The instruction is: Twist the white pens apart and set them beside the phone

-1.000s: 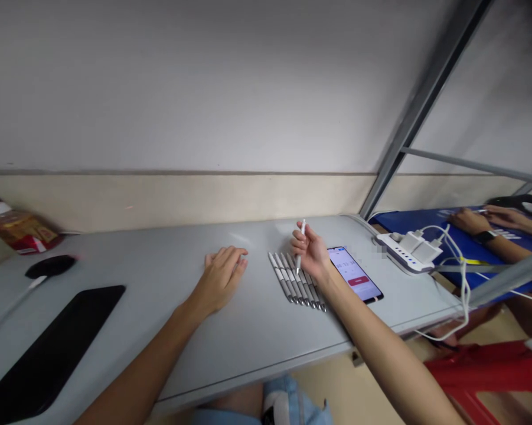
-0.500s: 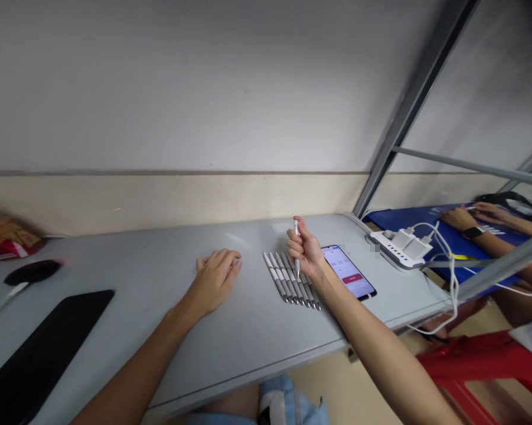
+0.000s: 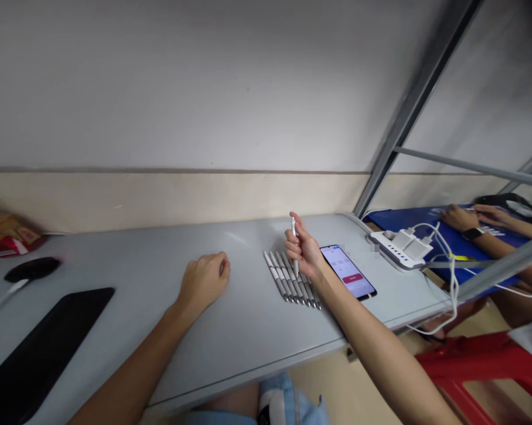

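Note:
My right hand point(image 3: 304, 251) is wrapped round a white and grey click pen point(image 3: 294, 230). The pen stands nearly upright, tip down, with my thumb at its top end. Just below, a row of several matching pens point(image 3: 287, 280) lies side by side on the grey desk point(image 3: 248, 336); my right hand and forearm cover part of it. To the left of that row, my left hand point(image 3: 206, 277) rests on the desk, its fingers curled into a loose fist. I see nothing in it.
A phone point(image 3: 349, 273) showing a timer lies right of the pens, with a white power strip point(image 3: 398, 251) and cables beyond. A black mat point(image 3: 48, 354), a dark oval object point(image 3: 32, 270) and a red-yellow packet point(image 3: 11, 233) are left. Another person's hands point(image 3: 463, 218) rest over a blue surface.
My left hand has curled from loosely stretched fingers into a fist and shifted slightly left. My right hand and its pen have risen a little, and the thumb has lifted slightly.

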`<state>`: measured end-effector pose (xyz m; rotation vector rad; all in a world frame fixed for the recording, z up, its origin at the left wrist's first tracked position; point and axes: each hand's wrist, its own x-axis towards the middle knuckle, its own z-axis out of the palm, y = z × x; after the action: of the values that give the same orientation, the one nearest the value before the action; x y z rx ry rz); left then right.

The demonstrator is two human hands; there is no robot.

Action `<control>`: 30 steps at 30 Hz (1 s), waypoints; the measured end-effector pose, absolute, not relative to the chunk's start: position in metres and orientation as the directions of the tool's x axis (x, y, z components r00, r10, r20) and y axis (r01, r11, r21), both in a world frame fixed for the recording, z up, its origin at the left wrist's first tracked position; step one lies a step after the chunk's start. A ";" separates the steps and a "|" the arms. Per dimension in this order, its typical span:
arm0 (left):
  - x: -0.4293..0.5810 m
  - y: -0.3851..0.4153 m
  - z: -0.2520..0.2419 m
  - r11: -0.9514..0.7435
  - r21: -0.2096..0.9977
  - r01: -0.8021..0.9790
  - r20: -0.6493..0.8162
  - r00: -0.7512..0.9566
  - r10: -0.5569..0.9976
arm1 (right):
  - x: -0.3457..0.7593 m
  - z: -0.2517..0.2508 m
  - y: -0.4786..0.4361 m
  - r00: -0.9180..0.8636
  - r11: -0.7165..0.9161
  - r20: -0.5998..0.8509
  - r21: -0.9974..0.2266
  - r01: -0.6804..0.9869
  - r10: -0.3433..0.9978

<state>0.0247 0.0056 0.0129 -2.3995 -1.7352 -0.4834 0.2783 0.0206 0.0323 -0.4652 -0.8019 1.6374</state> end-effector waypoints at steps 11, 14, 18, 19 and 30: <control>0.024 0.005 0.012 -0.317 0.064 0.946 0.324 0.280 0.904 | 0.279 0.032 0.021 -0.244 -0.068 0.151 -0.707 -0.704 0.958; 0.024 0.005 0.012 -0.314 0.065 0.947 0.310 0.279 0.909 | 0.278 0.033 0.020 -0.239 -0.059 0.152 -0.717 -0.694 0.959; 0.025 0.004 0.012 -0.309 0.070 0.948 0.302 0.275 0.913 | 0.277 0.034 0.020 -0.226 -0.049 0.144 -0.734 -0.678 0.963; 0.025 0.004 0.012 -0.309 0.073 0.948 0.298 0.275 0.914 | 0.277 0.034 0.019 -0.227 -0.047 0.148 -0.735 -0.677 0.963; 0.027 0.004 0.014 -0.290 0.077 0.954 0.248 0.264 0.932 | 0.276 0.036 0.018 -0.215 -0.036 0.148 -0.740 -0.672 0.965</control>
<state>0.0266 0.0038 0.0139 -2.4259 -1.8160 -0.3771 0.2757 0.0179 0.0361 -0.4720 -0.8400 1.6056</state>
